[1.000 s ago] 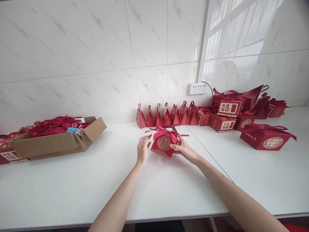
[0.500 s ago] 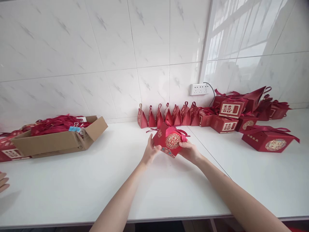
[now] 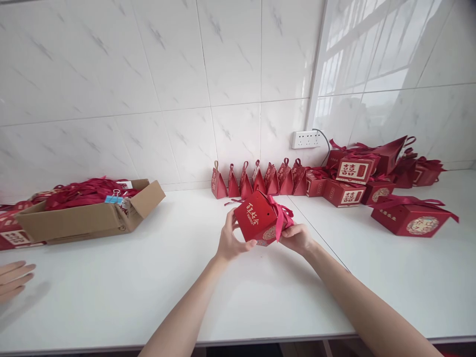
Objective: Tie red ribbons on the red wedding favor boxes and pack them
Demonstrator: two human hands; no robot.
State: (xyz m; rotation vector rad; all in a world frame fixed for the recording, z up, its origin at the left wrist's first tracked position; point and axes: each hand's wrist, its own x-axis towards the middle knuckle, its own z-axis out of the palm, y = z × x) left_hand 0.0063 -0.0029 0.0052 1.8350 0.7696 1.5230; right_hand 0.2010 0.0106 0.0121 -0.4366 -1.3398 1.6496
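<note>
A small red gift box (image 3: 257,218) with gold lettering and a pink-red ribbon bow (image 3: 282,217) is held just above the white table (image 3: 111,292). My left hand (image 3: 231,239) grips its left and lower side, fingers curled round it. My right hand (image 3: 297,238) holds its right side under the bow. The box is tipped so the bow points right.
A row of small red pouches (image 3: 256,179) lines the back wall. Stacked red boxes (image 3: 353,176) and a larger red box (image 3: 412,217) lie at right. A cardboard carton (image 3: 89,213) of red ribbons sits at left. Another person's hand (image 3: 13,280) rests at the left edge.
The box was lifted off the table and turned, so its lettered side now faces me and the bow points right. My left hand closed on it. Another person's hand came in at left.
</note>
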